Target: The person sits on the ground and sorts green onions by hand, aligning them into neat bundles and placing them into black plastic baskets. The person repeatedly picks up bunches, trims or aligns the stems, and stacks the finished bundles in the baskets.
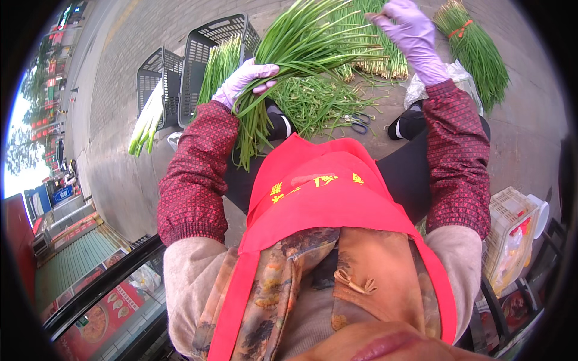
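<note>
My left hand, in a lilac glove, is closed around a loose bunch of garlic chives. Their pale stem ends point right, and long leaves droop below the hand over my leg. Up at the top, my gloved right hand is raised to the right of those stem ends, its fingers curled. The fingertips look brownish, and whether they pinch a scrap is unclear. On the ground under the bunch lies a heap of trimmed chive scraps. Scissors with dark blue handles rest at its right edge, blades partly covered.
More chives lie on the ground beyond the heap. A tied chive bundle sits at the right, near a clear plastic bag. Dark crates stand at the left beside white-stemmed leeks. A cream basket is at lower right.
</note>
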The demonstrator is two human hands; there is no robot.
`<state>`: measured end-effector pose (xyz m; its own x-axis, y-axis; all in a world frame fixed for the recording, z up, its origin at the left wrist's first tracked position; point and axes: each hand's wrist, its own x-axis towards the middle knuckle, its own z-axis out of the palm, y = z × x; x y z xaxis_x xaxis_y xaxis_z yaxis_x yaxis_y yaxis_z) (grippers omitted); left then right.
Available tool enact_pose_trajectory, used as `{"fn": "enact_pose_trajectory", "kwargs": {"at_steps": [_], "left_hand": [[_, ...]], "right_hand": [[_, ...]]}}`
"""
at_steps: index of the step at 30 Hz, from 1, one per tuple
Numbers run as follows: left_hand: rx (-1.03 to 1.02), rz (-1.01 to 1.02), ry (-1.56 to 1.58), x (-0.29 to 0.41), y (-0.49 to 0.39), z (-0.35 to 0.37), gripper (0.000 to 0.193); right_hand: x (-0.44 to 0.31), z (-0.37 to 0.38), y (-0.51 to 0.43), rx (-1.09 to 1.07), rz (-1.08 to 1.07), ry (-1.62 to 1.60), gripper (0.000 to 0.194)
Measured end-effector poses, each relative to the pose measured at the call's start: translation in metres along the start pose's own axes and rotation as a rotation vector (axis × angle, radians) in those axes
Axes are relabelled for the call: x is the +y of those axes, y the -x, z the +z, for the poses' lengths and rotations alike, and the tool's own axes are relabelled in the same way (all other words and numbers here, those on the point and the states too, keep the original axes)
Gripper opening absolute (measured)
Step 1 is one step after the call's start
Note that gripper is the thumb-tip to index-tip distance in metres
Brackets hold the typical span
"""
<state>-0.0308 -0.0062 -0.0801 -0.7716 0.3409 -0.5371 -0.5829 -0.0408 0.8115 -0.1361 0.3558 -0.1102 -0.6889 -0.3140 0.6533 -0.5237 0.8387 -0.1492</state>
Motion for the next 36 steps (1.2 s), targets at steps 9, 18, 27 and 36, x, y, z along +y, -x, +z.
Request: {"fn": "enact_pose_trajectory", "kwargs": {"at_steps": [9, 18, 27, 36], "left_hand": [[-0.037, -0.053, 0.002, -0.001, -0.016, 0.011, 0.022], [-0.105, -0.048, -0.038, 0.002, -0.019, 0.029, 0.022], [-0.147, -0.082, -0.066, 0.004, -0.023, 0.030, 0.023], [-0.168, -0.071, -0.052, 0.007, -0.022, 0.030, 0.025]], "right_hand": [[-0.032, 0.019, -0.006, -0.233, -0.052, -0.476, 0.023], [-0.030, 0.039, 0.006, -0.539, 0.712, -1.236, 0.046], [-0.041, 0.047, 0.015, -0.491, 0.674, -1.250, 0.035], [-0.016, 0.058, 0.021, -0.417, 0.884, -1.380, 0.019]]}}
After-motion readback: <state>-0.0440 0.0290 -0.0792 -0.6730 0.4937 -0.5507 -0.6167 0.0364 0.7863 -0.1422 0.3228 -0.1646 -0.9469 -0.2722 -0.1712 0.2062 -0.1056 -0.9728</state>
